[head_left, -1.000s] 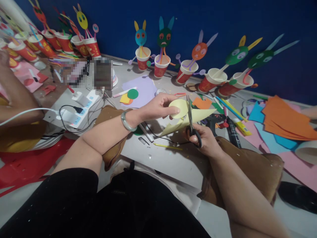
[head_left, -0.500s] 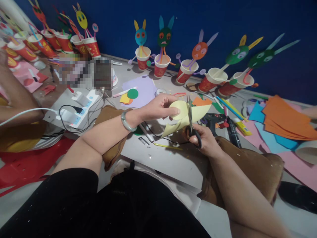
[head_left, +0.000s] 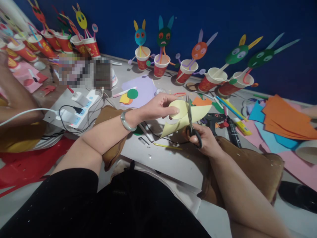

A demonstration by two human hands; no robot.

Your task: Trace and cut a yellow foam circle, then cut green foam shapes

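My left hand [head_left: 158, 106] pinches a pale yellow paper sheet [head_left: 182, 119] at its rounded, partly cut edge, holding it above the grey table [head_left: 163, 158]. My right hand [head_left: 204, 140] grips black-handled scissors [head_left: 192, 120], whose blades stand upright through the paper just right of my left thumb. A silver bangle [head_left: 126, 121] sits on my left wrist.
Red paper cups with paper rabbit figures [head_left: 162, 49] line the blue wall. Coloured paper sheets [head_left: 284, 120] lie at the right, a lilac sheet [head_left: 142, 89] behind my hands. A white power strip [head_left: 74, 114] with cables sits left, near another person's arm [head_left: 15, 99]. Pens and a glue gun [head_left: 229, 125] lie right.
The yellow paper has turned a little in my left hand and its right corner has shortened as the scissors moved along the curve. Both arms stay in place.
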